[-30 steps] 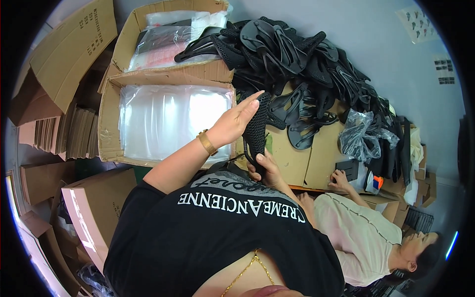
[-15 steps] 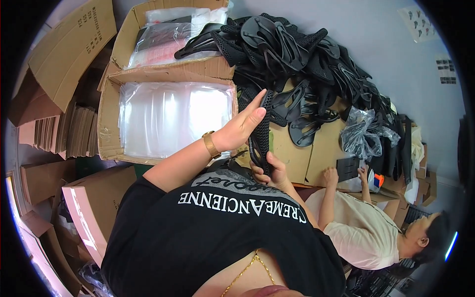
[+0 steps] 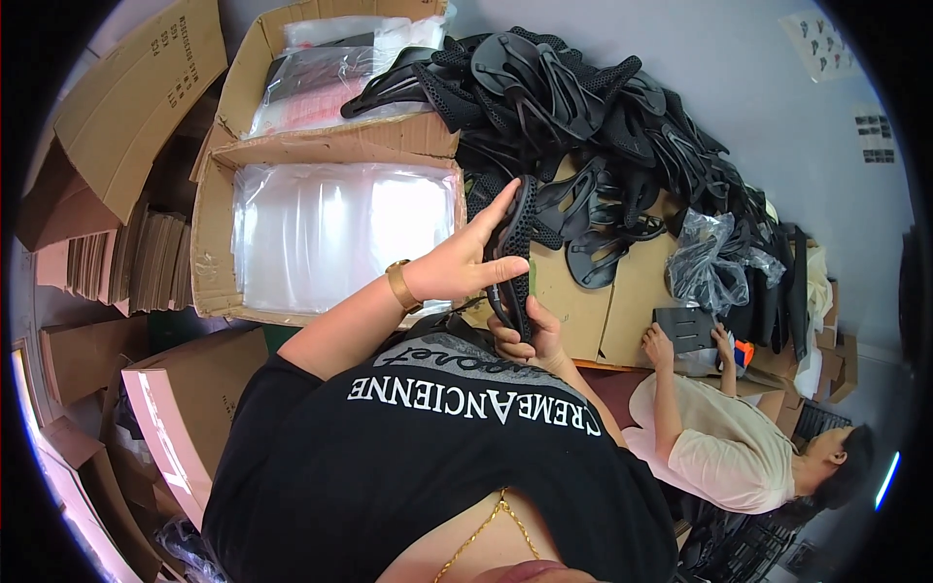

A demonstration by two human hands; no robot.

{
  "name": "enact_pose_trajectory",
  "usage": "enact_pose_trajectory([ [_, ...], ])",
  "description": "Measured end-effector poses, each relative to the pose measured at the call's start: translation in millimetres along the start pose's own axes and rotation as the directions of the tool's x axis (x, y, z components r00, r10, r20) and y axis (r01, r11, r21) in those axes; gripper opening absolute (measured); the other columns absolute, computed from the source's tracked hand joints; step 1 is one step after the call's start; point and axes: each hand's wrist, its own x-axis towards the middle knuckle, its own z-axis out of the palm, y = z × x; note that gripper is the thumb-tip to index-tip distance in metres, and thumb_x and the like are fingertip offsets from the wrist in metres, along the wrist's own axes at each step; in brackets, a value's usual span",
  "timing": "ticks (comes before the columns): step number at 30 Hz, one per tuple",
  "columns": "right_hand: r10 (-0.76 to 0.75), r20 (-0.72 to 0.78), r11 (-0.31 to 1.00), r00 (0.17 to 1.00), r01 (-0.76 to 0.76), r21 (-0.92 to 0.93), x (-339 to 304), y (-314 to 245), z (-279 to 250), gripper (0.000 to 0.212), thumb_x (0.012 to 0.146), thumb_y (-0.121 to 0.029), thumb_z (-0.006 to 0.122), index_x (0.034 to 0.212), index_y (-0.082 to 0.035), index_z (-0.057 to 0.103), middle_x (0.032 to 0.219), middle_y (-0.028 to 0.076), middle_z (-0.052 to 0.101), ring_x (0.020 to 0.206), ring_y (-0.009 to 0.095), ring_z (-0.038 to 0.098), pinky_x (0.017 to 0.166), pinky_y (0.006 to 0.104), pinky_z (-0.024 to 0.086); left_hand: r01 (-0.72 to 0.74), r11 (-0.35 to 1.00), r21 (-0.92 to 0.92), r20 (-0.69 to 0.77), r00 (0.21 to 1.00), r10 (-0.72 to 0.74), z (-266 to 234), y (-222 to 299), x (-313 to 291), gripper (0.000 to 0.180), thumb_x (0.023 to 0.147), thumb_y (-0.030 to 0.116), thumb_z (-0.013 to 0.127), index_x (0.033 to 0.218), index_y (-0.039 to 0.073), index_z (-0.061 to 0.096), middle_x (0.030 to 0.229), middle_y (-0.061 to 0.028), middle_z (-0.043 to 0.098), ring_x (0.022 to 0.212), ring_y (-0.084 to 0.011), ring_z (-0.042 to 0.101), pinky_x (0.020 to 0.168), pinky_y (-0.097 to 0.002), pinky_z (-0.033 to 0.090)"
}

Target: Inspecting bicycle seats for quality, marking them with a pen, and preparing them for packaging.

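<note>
Here, both hands' fingers grip a black sandal (image 3: pixel 515 257) above the sandal-heaped cardboard surface (image 3: pixel 622 291).

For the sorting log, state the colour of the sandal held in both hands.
Black, with a perforated surface; the sandal shows best in the head view.

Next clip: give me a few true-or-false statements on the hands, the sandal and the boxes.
1. Both hands hold one black sandal. True: left hand at its side, right hand below.
2. The left wrist is bare. False: it wears a gold watch.
3. The nearest box holds clear bags. True.
4. The sandal pile is white. False: black.
5. The co-worker stands idle. False: that person's hands touch a dark flat piece.
</note>
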Motion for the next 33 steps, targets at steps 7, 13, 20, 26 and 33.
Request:
enact_pose_trajectory([
  [7, -0.220, -0.243, 0.880, 0.945, 0.085, -0.468, 18.3, -8.4, 18.9, 0.048, 0.092, -0.048, 0.043, 0.115, -0.007, 0.051, 0.074, 0.007, 0.056, 0.046, 0.010, 0.049, 0.043, 0.0210, 0.042, 0.127, 0.986, -0.108, -0.484, 0.860, -0.164, -7.9, -17.2, 4.7, 0.066, 0.083, 0.021, 0.067, 0.134, -0.004, 0.034, 0.119, -0.0112, 0.054, 0.107, -0.0157, 0.051, 0.092, -0.0276, 0.042],
  [13, -0.661, -0.490, 0.641, 0.569, 0.089, -0.762, 10.1, -59.0, -73.5, 0.028, 0.089, -0.026, 0.057, 0.102, -0.001, 0.059, 0.077, 0.005, 0.062, 0.061, 0.010, 0.060, 0.055, 0.0219, 0.049, 0.044, 0.948, -0.315, -0.631, 0.737, -0.243, -54.6, 13.3, -8.1, 0.034, 0.087, 0.022, 0.060, 0.111, -0.001, 0.057, 0.095, -0.0031, 0.061, 0.082, -0.0108, 0.058, 0.073, -0.0243, 0.048],
  [20, -0.718, -0.310, 0.101, 0.624, -0.347, -0.932, 72.3, -33.3, -130.7, 0.024, 0.079, -0.021, 0.068, 0.092, -0.002, 0.063, 0.074, 0.010, 0.064, 0.065, 0.022, 0.062, 0.062, 0.0317, 0.052, 0.232, 0.968, 0.100, -0.461, 0.873, -0.161, -26.5, -5.2, -13.3, 0.055, 0.084, 0.017, 0.061, 0.134, 0.002, 0.042, 0.126, -0.0086, 0.052, 0.114, -0.0134, 0.046, 0.098, -0.0264, 0.034],
  [26, -0.633, -0.255, -0.358, 0.731, -0.568, -0.741, 108.9, -33.2, -141.6, 0.023, 0.073, -0.026, 0.067, 0.080, -0.005, 0.066, 0.080, 0.018, 0.066, 0.076, 0.033, 0.064, 0.073, 0.0406, 0.050, 0.263, 0.942, 0.208, -0.400, 0.902, -0.163, -24.1, 4.5, -12.0, 0.061, 0.083, 0.018, 0.062, 0.137, 0.004, 0.037, 0.132, -0.0115, 0.047, 0.119, -0.0155, 0.044, 0.100, -0.0275, 0.033],
  [33, -0.610, -0.235, 0.255, 0.756, -0.093, -0.962, 66.2, -70.4, -78.0, 0.010, 0.075, -0.009, 0.060, 0.084, -0.004, 0.059, 0.068, 0.008, 0.062, 0.062, 0.016, 0.062, 0.055, 0.0280, 0.049, 0.228, 0.953, 0.200, -0.406, 0.904, -0.131, -28.6, 9.6, -12.3, 0.063, 0.082, 0.017, 0.062, 0.138, 0.008, 0.036, 0.132, -0.0114, 0.048, 0.119, -0.0158, 0.045, 0.100, -0.0281, 0.034],
])
